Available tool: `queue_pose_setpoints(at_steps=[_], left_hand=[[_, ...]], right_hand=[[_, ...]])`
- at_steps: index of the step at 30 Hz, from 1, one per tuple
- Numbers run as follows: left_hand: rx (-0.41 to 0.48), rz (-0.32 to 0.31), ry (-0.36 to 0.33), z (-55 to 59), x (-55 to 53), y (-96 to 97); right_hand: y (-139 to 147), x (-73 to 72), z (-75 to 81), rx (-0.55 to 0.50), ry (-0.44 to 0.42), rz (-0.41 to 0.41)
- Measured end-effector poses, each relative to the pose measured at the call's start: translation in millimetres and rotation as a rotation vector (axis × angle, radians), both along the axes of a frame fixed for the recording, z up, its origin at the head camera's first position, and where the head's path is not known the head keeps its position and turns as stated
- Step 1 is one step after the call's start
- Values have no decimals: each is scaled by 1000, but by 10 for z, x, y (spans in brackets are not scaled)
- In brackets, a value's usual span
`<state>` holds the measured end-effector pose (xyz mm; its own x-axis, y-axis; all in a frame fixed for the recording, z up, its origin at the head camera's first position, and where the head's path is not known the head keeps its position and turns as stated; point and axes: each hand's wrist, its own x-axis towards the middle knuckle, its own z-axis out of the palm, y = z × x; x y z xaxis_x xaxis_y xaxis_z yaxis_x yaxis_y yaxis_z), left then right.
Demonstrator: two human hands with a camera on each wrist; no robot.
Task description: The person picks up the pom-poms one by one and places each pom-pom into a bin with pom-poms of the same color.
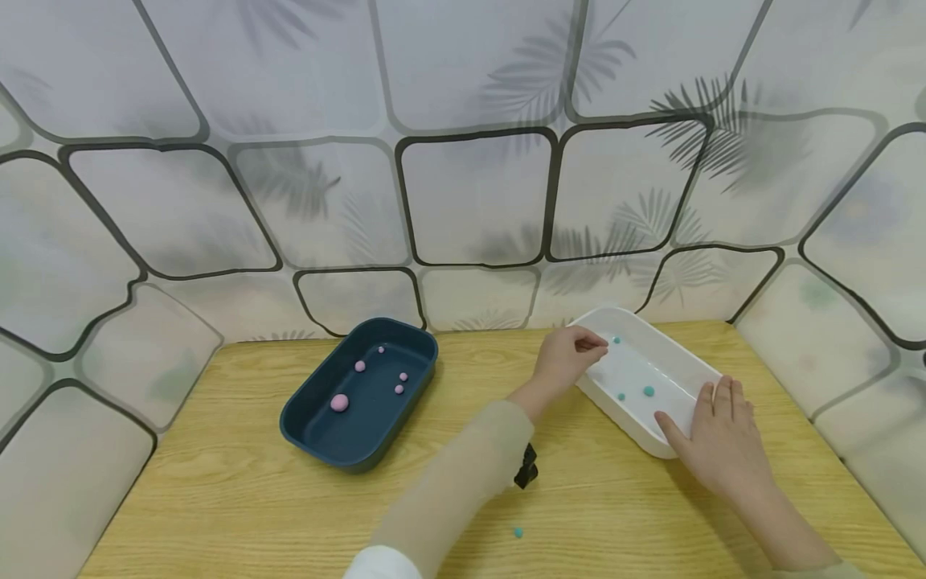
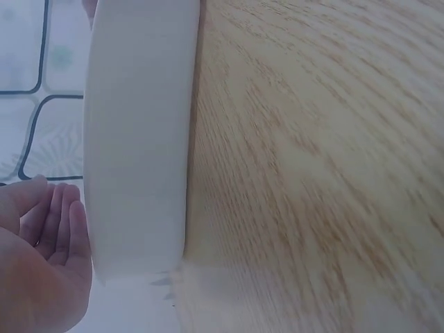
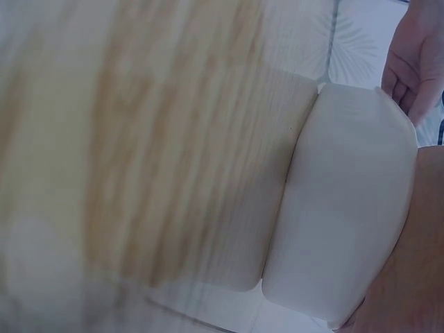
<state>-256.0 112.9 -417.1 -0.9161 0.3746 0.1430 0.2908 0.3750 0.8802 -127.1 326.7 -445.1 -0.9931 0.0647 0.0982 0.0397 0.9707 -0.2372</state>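
Teal balls (image 1: 649,392) lie in the white tray (image 1: 624,420) at frame right, my right hand (image 1: 729,442) spread on its rim, left hand (image 1: 566,359) pinched, hold unclear; I judge placing underway, next needing parted fingertips.

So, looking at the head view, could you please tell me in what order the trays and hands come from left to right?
Dark blue tray → left hand → white tray → right hand.
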Motion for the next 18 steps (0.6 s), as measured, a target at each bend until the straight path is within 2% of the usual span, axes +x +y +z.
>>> queue_pose_setpoints(at_steps=[9,18], left_hand=[[-37,-54,-30,30,18,-213],[-1,-54,-87,13,-48,-430]], right_hand=[[-6,1,16,3,-16,2],[5,-3,9,-6,-19,2]])
